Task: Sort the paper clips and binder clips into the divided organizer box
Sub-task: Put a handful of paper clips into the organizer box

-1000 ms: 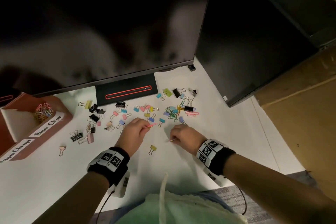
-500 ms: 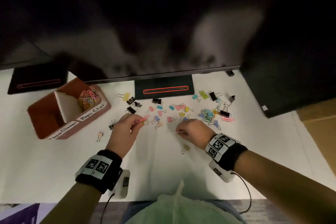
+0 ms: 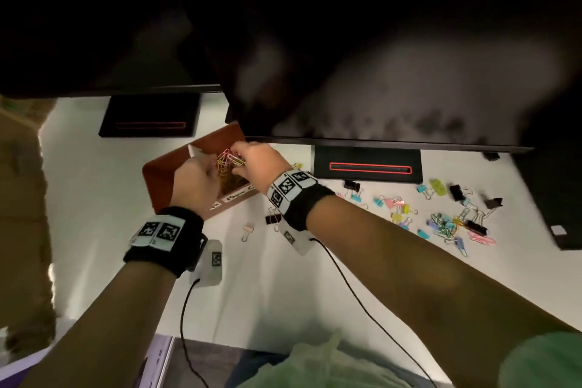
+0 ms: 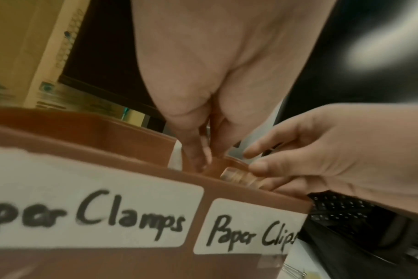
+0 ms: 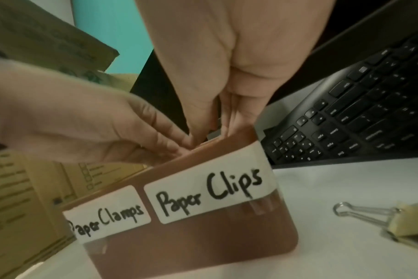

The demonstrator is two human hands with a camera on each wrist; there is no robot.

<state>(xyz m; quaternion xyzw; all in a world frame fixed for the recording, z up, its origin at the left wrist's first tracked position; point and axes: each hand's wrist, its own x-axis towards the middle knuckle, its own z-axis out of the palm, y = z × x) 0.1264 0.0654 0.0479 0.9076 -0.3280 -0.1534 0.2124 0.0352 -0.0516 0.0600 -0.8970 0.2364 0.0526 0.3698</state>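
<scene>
The brown divided organizer box (image 3: 157, 181) stands at the left of the white table, with labels "Paper Clamps" (image 4: 88, 213) and "Paper Clips" (image 5: 208, 190) on its front. Coloured paper clips (image 3: 227, 163) are piled in its right compartment. Both hands hover over that compartment. My left hand (image 3: 210, 165) points its fingertips (image 4: 200, 156) down into it, close together, and no clip shows between them. My right hand (image 3: 244, 153) is beside it with its fingers (image 4: 253, 153) apart and nothing seen between them.
Several loose coloured binder clips (image 3: 396, 205) and a tangle of paper clips (image 3: 441, 224) lie to the right. A black binder clip (image 3: 272, 219) and a pink one (image 3: 248, 230) lie near the box. A monitor (image 3: 393, 79) overhangs it. A keyboard (image 5: 358, 113) is behind it.
Both hands have moved left from the scattered clips to the box's paper clip compartment. The pink clip and the pale clip they pinched no longer show between the fingers.
</scene>
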